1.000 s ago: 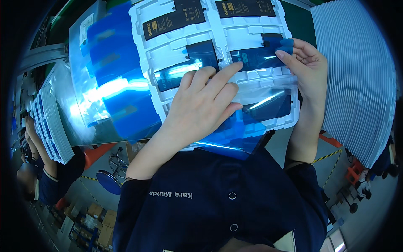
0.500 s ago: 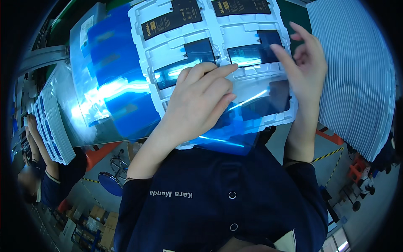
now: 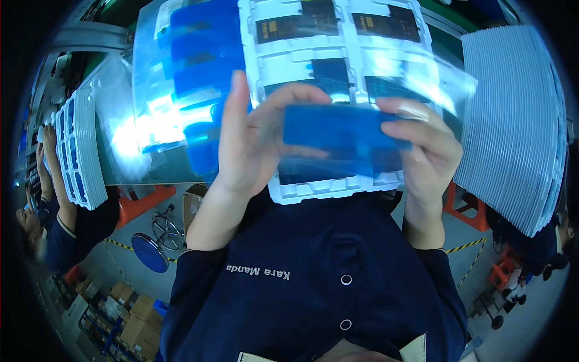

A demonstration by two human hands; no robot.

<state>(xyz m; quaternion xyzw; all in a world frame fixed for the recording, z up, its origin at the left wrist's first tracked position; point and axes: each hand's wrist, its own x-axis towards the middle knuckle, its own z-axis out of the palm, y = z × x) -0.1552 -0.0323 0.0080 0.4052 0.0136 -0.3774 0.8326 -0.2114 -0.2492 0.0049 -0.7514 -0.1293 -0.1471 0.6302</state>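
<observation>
A thin clear plastic film with a blue section (image 3: 338,130) is raised over the white tray (image 3: 310,194), blurred by motion. My right hand (image 3: 428,145) pinches its right side between thumb and fingers. At the film's left edge is my left hand (image 3: 244,142), thumb upright and apart from the stretched fingers, which reach past the blue section; whether they touch it I cannot tell. Black L-shaped flat batteries (image 3: 289,28) sit in the tray's pockets, two at the far side uncovered by the blue section. Another battery (image 3: 330,75) lies just beyond my left fingers.
Blue-and-clear film sheets (image 3: 205,39) lie left of the tray on the green table. A tall stack of white trays (image 3: 512,120) stands at the right, and a smaller tray stack (image 3: 81,151) at the left, beside another person's hands (image 3: 48,145). A blue stool (image 3: 149,253) is behind.
My right hand has taken hold of the film and lifted it off the near batteries. My left hand has come off the tray and turned thumb up. The view has shifted.
</observation>
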